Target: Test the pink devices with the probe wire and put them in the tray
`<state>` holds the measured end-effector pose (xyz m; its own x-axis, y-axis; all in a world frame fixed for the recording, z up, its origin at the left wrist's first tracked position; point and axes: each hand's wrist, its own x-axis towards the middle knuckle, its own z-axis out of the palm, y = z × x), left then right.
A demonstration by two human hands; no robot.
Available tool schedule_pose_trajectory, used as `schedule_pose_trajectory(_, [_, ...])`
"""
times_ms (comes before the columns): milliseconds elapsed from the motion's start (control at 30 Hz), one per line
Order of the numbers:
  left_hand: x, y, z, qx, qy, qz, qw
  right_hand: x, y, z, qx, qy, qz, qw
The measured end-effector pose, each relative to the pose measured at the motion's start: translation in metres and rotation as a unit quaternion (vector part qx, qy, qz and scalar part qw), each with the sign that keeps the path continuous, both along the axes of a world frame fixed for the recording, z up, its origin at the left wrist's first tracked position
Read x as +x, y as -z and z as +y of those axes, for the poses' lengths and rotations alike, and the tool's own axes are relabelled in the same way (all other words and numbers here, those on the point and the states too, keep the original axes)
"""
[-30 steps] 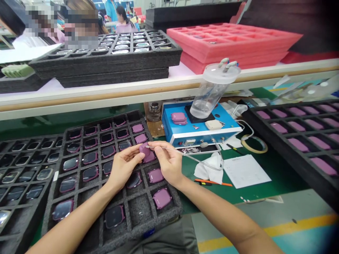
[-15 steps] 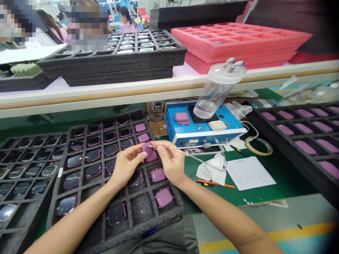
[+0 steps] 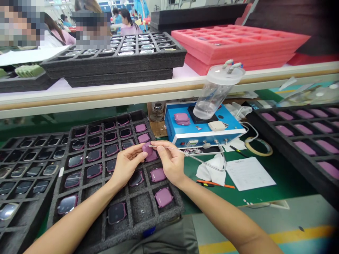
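Note:
Over the black foam tray [image 3: 143,210], my left hand [image 3: 127,164] is closed on a small purple watch case [image 3: 147,149], pinched between thumb and fingers. My right hand [image 3: 172,163] is closed around a thin tube-fed pen [image 3: 156,146], its tip touching or very near the case's edge. A clear tube [image 3: 205,163] runs from behind that hand toward the blue box. Beneath the hands, the tray's compartments hold several watch cases, some showing dark screens and others, such as the purple case [image 3: 163,197], lying back side up.
A blue control box [image 3: 212,135] bears a tilted clear canister [image 3: 212,95] and several watch parts. To its right lie a tape roll [image 3: 267,148] and white paper [image 3: 250,173]. More foam trays flank both sides. A shelf edge [image 3: 106,97] crosses above, carrying black and red trays. People sit beyond.
The camera view has shifted very slightly. Both hands keep the same hold and position on the watch case and the pen.

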<state>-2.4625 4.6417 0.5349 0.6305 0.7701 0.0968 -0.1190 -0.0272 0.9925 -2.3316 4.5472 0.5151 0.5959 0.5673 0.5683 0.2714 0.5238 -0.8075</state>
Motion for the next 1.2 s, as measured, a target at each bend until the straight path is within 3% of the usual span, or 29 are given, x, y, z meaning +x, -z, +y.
schedule_pose_trajectory(933, [0.0030,0.0017,0.0017,-0.002,0.004,-0.003,1.000,0.0003,-0.0004,0.0004,0.004,-0.007,-0.004,1.000])
schedule_pose_trajectory(1100, [-0.0031,0.0051,-0.0019,0.032,0.004,0.021,0.999,-0.0007,0.0004,-0.0001,0.017,-0.011,-0.001,1.000])
schedule_pose_trajectory(1200, [-0.0035,-0.0033,0.0076,0.117,0.009,0.078,0.990,-0.0024,-0.0002,-0.0033,0.023,0.010,0.000,1.000])
